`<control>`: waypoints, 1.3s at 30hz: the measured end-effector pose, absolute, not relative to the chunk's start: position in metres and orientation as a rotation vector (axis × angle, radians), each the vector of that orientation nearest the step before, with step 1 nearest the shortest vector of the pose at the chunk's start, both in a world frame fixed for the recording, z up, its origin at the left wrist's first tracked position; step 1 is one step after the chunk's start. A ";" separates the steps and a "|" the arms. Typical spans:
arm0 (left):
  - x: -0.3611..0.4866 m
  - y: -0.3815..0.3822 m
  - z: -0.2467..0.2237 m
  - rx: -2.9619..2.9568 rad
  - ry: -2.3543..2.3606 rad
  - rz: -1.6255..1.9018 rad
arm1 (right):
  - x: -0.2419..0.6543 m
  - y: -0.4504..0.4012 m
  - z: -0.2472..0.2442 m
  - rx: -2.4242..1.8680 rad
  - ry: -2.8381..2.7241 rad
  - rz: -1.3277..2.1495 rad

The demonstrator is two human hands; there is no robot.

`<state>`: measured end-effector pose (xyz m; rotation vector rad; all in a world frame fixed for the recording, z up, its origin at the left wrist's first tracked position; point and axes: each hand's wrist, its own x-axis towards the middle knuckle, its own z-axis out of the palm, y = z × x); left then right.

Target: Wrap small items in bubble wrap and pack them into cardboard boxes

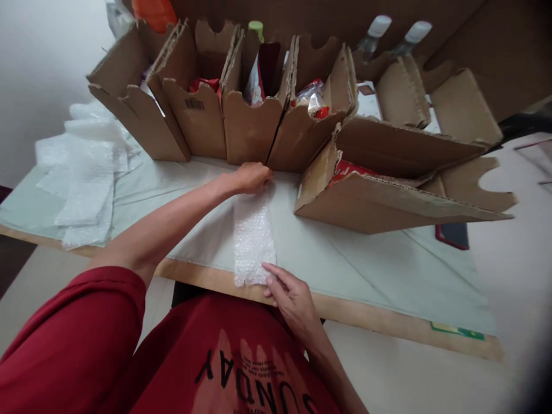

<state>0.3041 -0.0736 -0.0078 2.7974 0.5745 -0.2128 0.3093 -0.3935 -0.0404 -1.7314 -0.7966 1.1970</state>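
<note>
A strip of bubble wrap (254, 241) lies flat on the cloth-covered table (345, 259), its near end at the front edge. My left hand (253, 177) is at the far end of the strip, close to the boxes, with its fingers curled together; what they hold there is too small to make out. At the near right corner, my right hand (290, 290) has its thumb and index finger on the edge of the wrap, its fingertips close together. The wrap looks smooth and slightly wrinkled.
Several open cardboard boxes (250, 131) stand along the back, some with packets inside. Another box (371, 207) sits at an angle on the right. Bubble wrap sheets (86, 167) are heaped at left. Bottles (374, 35) stand behind; a dark flat object (452, 234) lies at right.
</note>
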 end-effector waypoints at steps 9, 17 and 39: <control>0.222 -0.134 0.000 2.750 0.450 0.325 | 0.307 -0.402 -0.038 -1.602 -0.846 1.365; 0.111 -0.234 -0.024 2.462 0.225 0.219 | 0.305 -0.393 -0.039 -1.599 -0.908 1.272; 0.139 -0.250 -0.053 2.318 0.722 0.660 | 0.324 -0.358 -0.050 -1.826 -1.264 0.536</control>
